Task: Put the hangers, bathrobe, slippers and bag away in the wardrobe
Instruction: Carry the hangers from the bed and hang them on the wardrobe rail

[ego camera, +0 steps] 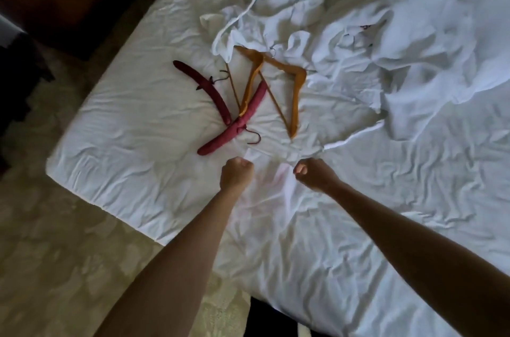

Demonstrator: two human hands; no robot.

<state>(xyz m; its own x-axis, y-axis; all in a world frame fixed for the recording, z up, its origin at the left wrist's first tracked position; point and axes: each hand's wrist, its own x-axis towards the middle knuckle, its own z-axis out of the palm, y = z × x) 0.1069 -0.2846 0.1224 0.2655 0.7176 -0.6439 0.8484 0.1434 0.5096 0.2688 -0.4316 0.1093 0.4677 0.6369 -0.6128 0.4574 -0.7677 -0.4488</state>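
Both hands are closed into fists and hold nothing: the left hand (236,172) and the right hand (313,174) hover above the bed (124,143). The hangers (248,99) lie just beyond, nearer the left hand, their long axes mostly pointing away; the bathrobe (289,5) lies farther.

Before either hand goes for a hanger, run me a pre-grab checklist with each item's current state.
1. Left hand holds nothing: ok, fingers curled into a fist.
2. Right hand holds nothing: ok, also a fist.
3. Hangers lie separate: not ok, the near red padded hanger crosses a wooden hanger.
4. All hangers uncovered: not ok, white cloth lies over that wooden hanger's far end.
5. Second wooden hanger clear on top: ok.
6. Slippers and bag located: cannot tell.
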